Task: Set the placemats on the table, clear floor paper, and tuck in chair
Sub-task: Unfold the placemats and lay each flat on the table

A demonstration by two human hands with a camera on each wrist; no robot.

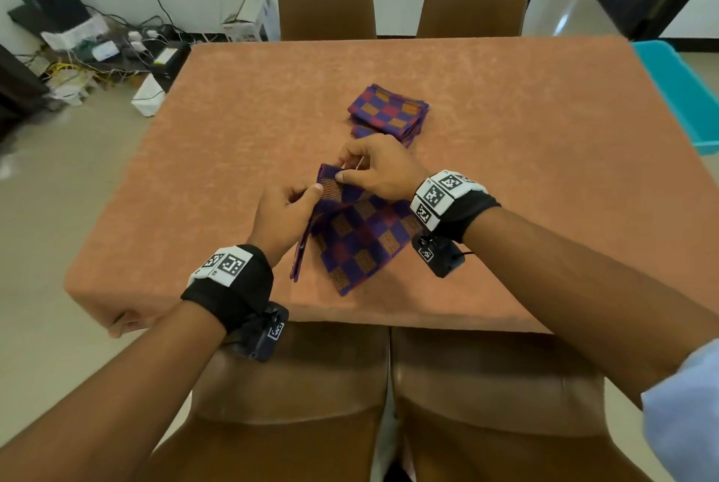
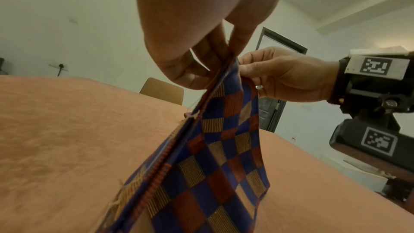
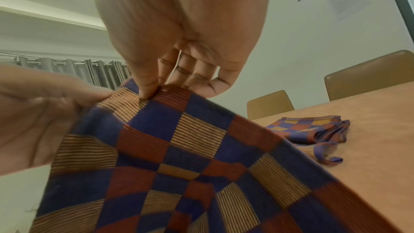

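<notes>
Blue-and-red checked placemat (image 1: 358,236) hangs over the near side of the table (image 1: 505,112) | I see left hand (image 1: 282,217) and right hand (image 1: 383,172) both pinching its top edge | folded stack (image 1: 389,112) just beyond

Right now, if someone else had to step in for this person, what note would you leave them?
Left hand: pinches the top edge of a partly folded placemat, whose lower part rests on the table.
Right hand: pinches the same edge, right beside the left.
Stack of folded placemats: mid-table, beyond the hands.
Done: no placemat lies spread flat yet.
Left: spread this one, set out the rest, clear the floor paper (I cannot pick it out here), tuck in a chair; the near chairs stand close to the table, so which one is unclear.
</notes>
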